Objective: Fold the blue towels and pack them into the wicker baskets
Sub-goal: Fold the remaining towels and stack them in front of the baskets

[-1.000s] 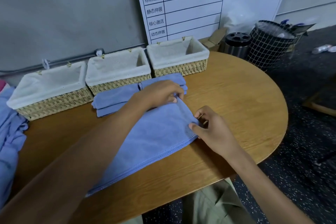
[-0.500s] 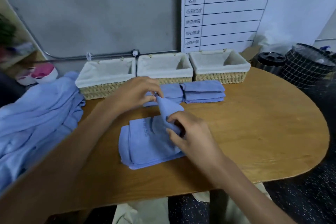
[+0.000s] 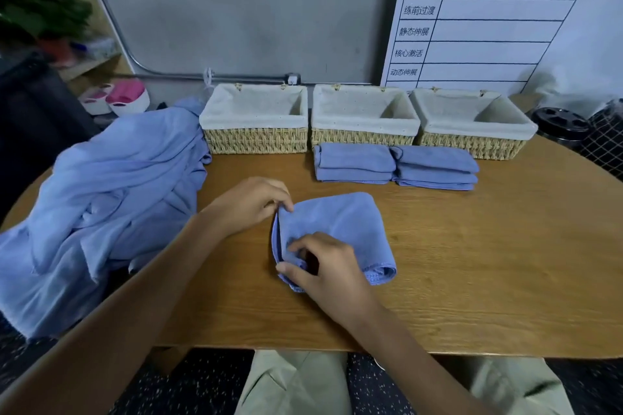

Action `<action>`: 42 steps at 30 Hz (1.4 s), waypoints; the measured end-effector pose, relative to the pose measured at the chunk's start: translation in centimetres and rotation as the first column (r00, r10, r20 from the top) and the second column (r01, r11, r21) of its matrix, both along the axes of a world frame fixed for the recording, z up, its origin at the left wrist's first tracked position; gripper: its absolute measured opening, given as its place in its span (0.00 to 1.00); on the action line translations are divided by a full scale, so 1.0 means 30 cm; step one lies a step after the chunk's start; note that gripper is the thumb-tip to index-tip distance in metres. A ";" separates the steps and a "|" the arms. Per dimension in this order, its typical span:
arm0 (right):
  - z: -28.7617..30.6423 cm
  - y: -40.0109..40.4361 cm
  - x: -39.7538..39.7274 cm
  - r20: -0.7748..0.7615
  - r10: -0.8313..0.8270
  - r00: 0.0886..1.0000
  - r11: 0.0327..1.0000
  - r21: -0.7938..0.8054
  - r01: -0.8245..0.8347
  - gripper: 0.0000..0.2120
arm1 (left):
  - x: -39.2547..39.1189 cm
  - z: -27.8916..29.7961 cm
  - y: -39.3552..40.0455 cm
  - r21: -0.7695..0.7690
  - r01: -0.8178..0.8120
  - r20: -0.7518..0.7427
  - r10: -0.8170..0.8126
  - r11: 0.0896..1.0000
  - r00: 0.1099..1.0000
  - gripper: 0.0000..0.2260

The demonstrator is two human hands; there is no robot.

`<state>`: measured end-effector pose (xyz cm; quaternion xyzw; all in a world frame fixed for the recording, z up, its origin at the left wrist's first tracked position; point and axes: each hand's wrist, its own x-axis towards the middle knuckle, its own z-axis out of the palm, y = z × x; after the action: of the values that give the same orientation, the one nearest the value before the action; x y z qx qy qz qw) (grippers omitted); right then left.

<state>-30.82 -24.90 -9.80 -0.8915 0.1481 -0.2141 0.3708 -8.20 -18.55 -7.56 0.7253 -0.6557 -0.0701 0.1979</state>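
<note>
Folding a soft blue cloth towel [image 3: 340,229] on the round wooden bench [image 3: 472,263], I use both hands. My left hand [image 3: 251,204] pinches the far left corner of the towel between thumb and fingertips. My right hand [image 3: 328,268] pinches the near left edge, with the fingers curled over the layers. The towel lies flat in front of me, folded over into a small thick square.

Two neat stacks of folded blue towels [image 3: 396,167] sit side by side further back, just in front of three woven wicker baskets with white cloth liners [image 3: 364,120]. I see nothing inside the baskets, so I think the packing has not begun. A big messy heap of unfolded blue towels [image 3: 101,205] hangs over the left end of the bench.

What could go wrong? The layers at the left edge look loose and a bit uneven. If I let go too soon, they may spring open, and the square will come out crooked. If I tug one corner harder than the other, the top layer may slide off the bottom one. The big heap hangs partly off the bench, so a bump from my left arm might send it to the floor.
</note>
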 end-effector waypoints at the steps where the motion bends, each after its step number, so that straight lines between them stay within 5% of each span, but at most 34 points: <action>1: 0.006 0.002 -0.002 -0.012 0.008 1.000 1.000 -0.009 -0.008 0.16 | -0.002 -0.004 -0.001 -0.004 -0.020 0.005 0.020 1.000 1.000 0.16; 5: 0.060 -0.026 -0.030 0.084 0.026 0.996 0.995 0.093 -0.034 0.12 | -0.083 0.034 -0.028 -0.183 -0.162 -0.018 0.162 0.970 0.987 0.16; 7: 0.079 -0.091 -0.044 0.176 -0.084 0.981 0.996 -0.009 0.087 0.10 | -0.181 0.043 -0.058 -0.240 -0.174 -0.127 0.147 0.955 0.981 0.15; 9: 0.067 -0.175 -0.063 0.172 -0.173 0.970 0.954 -0.215 0.209 0.12 | -0.282 0.011 -0.089 -0.137 -0.171 -0.176 0.146 0.976 0.974 0.15; 12: 0.007 -0.255 -0.121 -0.196 -0.196 0.961 0.893 -0.441 0.093 0.26 | -0.379 -0.075 -0.099 0.148 -0.180 0.059 0.173 0.973 0.983 0.28; 16: -0.053 -0.294 -0.195 -0.482 -0.155 0.863 0.929 -0.368 -0.039 0.33 | -0.366 -0.110 -0.084 0.204 -0.174 0.189 0.136 0.963 0.973 0.37; 23: -0.036 -0.345 -0.233 -0.345 -0.092 0.934 0.929 -0.366 -0.044 0.35 | -0.301 -0.095 -0.108 0.253 0.022 0.201 -0.074 0.967 0.977 0.40; 26: -0.036 -0.413 -0.257 -0.287 -0.029 0.957 0.900 -0.424 -0.100 0.25 | -0.257 -0.047 -0.152 0.220 0.109 0.302 -0.174 0.969 0.937 0.41; 29: -0.040 -0.449 -0.278 -0.262 -0.003 0.965 0.847 -0.513 -0.137 0.20 | -0.270 -0.009 -0.141 -0.050 0.124 0.385 -0.096 0.991 0.918 0.29; 32: -0.050 -0.419 -0.289 -0.191 -0.032 0.981 0.789 -0.607 -0.092 0.21 | -0.430 -0.027 -0.059 -0.299 0.106 0.171 -0.056 0.948 0.984 0.08; 34: -0.059 -0.375 -0.275 -0.087 -0.095 0.992 0.733 -0.680 0.010 0.23 | -0.535 -0.069 -0.006 -0.282 -0.006 0.001 0.006 0.959 1.000 0.08; 37: -0.048 -0.319 -0.249 -0.008 -0.131 0.991 0.742 -0.664 0.093 0.25 | -0.561 -0.137 0.048 -0.269 -0.104 -0.030 0.100 0.958 0.995 0.15; 42: -0.046 -0.358 -0.294 -0.102 0.065 0.993 0.815 -0.569 -0.112 0.26 | -0.474 -0.148 0.078 -0.237 -0.140 -0.129 0.112 0.961 0.985 0.14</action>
<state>-39.63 -35.65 -11.19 -0.9752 0.0495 -0.1965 0.0888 -22.43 -16.19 -12.01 0.7304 -0.5993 -0.0170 0.3273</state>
